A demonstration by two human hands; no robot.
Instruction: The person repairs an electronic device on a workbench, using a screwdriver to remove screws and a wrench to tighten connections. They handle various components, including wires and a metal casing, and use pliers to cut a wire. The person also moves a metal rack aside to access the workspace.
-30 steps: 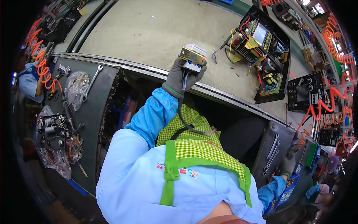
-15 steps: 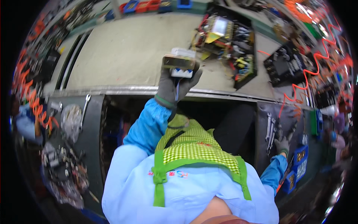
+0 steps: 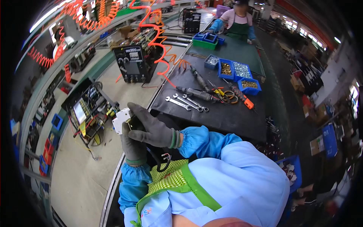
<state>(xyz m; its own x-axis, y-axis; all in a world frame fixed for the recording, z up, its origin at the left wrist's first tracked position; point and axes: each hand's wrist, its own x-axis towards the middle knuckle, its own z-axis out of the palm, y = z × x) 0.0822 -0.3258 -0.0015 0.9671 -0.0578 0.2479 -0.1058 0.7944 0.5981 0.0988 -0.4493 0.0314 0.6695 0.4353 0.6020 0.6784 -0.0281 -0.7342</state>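
A white, stepped plastic block (image 3: 121, 120), which looks like a circuit breaker, is held up over the bench edge. My left hand (image 3: 133, 148), in a grey glove, grips it from below. My right hand (image 3: 155, 130), gloved too, reaches across from the right with thumb and fingers closed around the block's near side. Both hands meet there, and the fingers partly hide the block. A black cable (image 3: 162, 165) with bare wire ends hangs just below my hands. Beyond the block an opened machine (image 3: 84, 113) with exposed wiring lies on the pale bench.
On the dark side table (image 3: 227, 121) lie wrenches (image 3: 177, 103), power drivers (image 3: 196, 93) and yellow-handled pliers (image 3: 219, 92). Blue bins of screws (image 3: 249, 86) stand behind. A black machine (image 3: 132, 62) sits at the bench's far end beneath coiled orange hoses (image 3: 155, 26). A co-worker (image 3: 238, 20) is farther off.
My view has swung to the right. My right hand has left the tools on the side table and joined my left at the white block, which my left hand still holds.
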